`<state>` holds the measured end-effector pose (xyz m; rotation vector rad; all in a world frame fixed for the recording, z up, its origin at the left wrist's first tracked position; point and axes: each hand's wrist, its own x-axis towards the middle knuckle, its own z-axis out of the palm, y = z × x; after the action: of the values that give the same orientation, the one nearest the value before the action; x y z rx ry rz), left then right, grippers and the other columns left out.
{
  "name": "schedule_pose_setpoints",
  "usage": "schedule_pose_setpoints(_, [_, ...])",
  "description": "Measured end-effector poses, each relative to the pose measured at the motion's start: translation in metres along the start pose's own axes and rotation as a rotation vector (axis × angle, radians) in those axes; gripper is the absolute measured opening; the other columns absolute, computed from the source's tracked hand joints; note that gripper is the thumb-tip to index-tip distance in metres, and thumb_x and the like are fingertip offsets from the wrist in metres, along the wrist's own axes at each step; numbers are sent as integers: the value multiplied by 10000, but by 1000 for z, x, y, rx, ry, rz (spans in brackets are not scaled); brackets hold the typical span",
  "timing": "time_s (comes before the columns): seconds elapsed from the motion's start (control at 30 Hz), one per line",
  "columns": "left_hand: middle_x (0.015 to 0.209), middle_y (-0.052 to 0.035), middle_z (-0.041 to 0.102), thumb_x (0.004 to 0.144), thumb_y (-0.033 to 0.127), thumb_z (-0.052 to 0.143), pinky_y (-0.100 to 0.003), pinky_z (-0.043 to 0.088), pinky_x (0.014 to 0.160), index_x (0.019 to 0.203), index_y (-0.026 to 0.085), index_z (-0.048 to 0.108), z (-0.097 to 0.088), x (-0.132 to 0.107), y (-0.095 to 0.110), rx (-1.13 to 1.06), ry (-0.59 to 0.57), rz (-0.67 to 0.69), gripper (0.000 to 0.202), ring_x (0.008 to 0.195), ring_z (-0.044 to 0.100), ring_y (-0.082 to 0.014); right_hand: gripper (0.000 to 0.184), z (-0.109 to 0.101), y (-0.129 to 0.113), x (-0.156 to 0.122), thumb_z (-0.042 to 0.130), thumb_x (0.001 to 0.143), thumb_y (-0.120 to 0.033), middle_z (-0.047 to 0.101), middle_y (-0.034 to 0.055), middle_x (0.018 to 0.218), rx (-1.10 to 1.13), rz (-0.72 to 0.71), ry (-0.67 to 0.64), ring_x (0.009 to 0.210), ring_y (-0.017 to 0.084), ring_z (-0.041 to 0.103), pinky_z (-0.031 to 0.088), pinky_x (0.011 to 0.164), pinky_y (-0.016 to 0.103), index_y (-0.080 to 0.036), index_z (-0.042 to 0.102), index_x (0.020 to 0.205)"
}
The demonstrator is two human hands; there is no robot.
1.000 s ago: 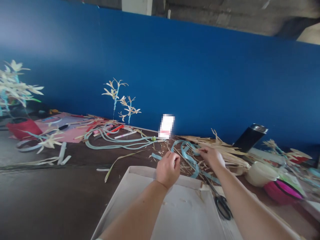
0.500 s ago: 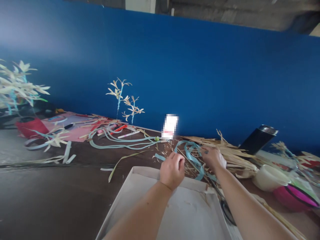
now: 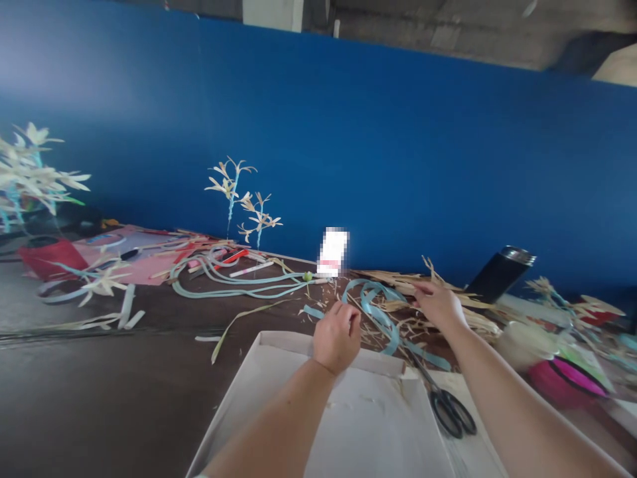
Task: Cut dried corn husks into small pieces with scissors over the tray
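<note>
My left hand (image 3: 337,337) is closed in a loose fist over the far edge of a shallow white box lid (image 3: 283,385). Whatever it may hold is hidden inside the curled fingers. My right hand (image 3: 440,307) reaches over a pile of dried husk strips (image 3: 472,312), its fingers stretched out and slightly apart at the pile's left part. Between the hands lies a curled light-blue ribbon (image 3: 369,302) among thin straw scraps. Black-handled scissors (image 3: 450,408) rest at the box lid's right side, beneath my right forearm.
A phone (image 3: 332,252) stands against the blue wall. At the right are a dark flask (image 3: 500,275), a whitish cup (image 3: 525,342) and a pink pouch (image 3: 560,382). Looped pale cord (image 3: 233,292), pens and straw flowers (image 3: 231,189) lie or stand to the left.
My right hand has moved from beside the blue ribbon to the right, onto the husk pile. The scissors have come into fuller view. My left hand keeps its closed shape.
</note>
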<state>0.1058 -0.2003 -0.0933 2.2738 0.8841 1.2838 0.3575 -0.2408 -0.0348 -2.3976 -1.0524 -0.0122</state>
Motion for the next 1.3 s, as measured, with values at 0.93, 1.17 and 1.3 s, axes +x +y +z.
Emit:
schedule_pose_setpoints(0.93, [839, -20, 566, 847, 216, 429, -222, 398, 636, 833, 206, 565, -3, 1, 2, -97, 25, -76, 137, 696, 514, -109, 287, -23, -45, -36, 603, 715, -390, 641, 43, 702, 458, 9, -204, 579, 137, 575, 305, 398, 200, -168, 631, 896])
schedule_pose_setpoints(1.17, [782, -28, 571, 820, 283, 474, -220, 401, 623, 826, 173, 599, -2, 10, -4, -379, 244, -354, 166, 633, 494, -97, 238, -28, -85, -94, 726, 611, -284, 639, 47, 805, 1188, 15, -322, 472, 48, 394, 190, 339, 163, -157, 635, 790])
schedule_pose_setpoints(1.3, [670, -11, 565, 790, 419, 513, -215, 390, 571, 790, 156, 607, -8, 17, -7, -654, 303, -529, 280, 573, 481, -93, 254, 2, -100, -121, 704, 585, -264, 612, 11, 718, 1294, 106, -338, 445, 44, 377, 172, 348, 161, -172, 656, 817])
